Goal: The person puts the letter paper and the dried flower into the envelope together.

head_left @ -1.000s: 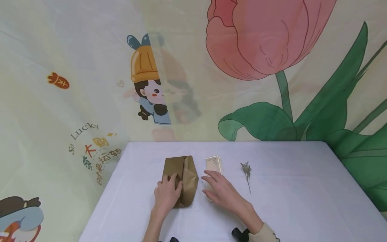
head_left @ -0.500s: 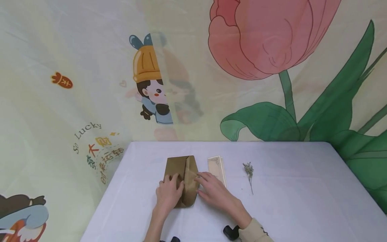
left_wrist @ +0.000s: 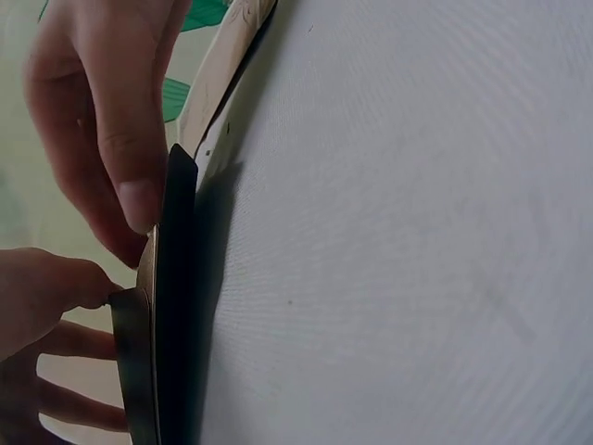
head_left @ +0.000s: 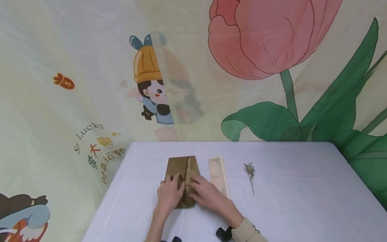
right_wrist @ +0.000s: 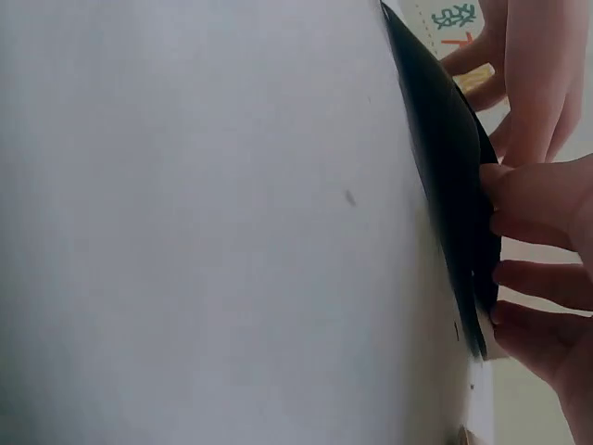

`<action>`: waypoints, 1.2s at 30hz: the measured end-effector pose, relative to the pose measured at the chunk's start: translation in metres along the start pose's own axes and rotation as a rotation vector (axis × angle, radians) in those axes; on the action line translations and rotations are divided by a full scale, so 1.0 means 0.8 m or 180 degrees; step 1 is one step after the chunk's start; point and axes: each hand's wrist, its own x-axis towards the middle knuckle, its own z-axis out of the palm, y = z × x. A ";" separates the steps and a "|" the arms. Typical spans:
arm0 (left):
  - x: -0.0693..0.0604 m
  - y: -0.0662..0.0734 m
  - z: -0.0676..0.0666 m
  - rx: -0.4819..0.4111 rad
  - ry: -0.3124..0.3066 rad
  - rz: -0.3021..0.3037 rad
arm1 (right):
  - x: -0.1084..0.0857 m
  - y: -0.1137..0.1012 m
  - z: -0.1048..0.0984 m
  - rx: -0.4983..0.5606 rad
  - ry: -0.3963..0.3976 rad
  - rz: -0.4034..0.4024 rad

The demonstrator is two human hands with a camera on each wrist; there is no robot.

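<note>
Behind everything we see a pale cloth backdrop [head_left: 102, 60], printed with a large pink tulip [head_left: 266, 40] and green leaves [head_left: 335, 111]. In front of it stands the table [head_left: 287, 208], covered in white. On the table, left of centre, we find a folded brown paper [head_left: 176, 164], lying with a long fold running from its far edge toward the near one. The right hand [head_left: 208, 195] reaches in from the side, its fingers gently bent and touching the folded strip. The left hand [head_left: 170, 194] rests on the paper's left part, fingers spread and arched, the tips on the surface. We cannot tell whether either thumb goes under an edge. A beige sleeve [head_left: 247, 232] covers the right forearm. Just beside the paper, partly behind the right hand, lies a pale card [head_left: 218, 174] with a fine printed design. Farther right lies a small dried sprig [head_left: 250, 172].
</note>
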 end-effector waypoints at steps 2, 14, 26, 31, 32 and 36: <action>0.000 0.000 0.000 -0.0013 -0.0007 0.0017 | 0.000 -0.002 0.003 -0.0004 -0.0040 0.0025; -0.004 -0.005 -0.001 -0.0071 0.0006 -0.0006 | 0.000 -0.002 0.014 -0.0028 -0.0246 0.0125; 0.002 -0.004 -0.017 -0.0280 -0.0282 0.0252 | -0.004 -0.001 0.010 0.0037 -0.0310 0.0262; 0.003 -0.004 -0.024 -0.0395 -0.0438 0.0494 | -0.004 -0.001 0.009 0.0032 -0.0326 0.0268; 0.003 -0.003 -0.025 -0.0407 -0.0484 0.0508 | -0.004 -0.001 0.010 0.0036 -0.0329 0.0266; 0.003 -0.003 -0.030 -0.0457 -0.0661 0.0489 | -0.004 -0.001 0.010 0.0046 -0.0331 0.0258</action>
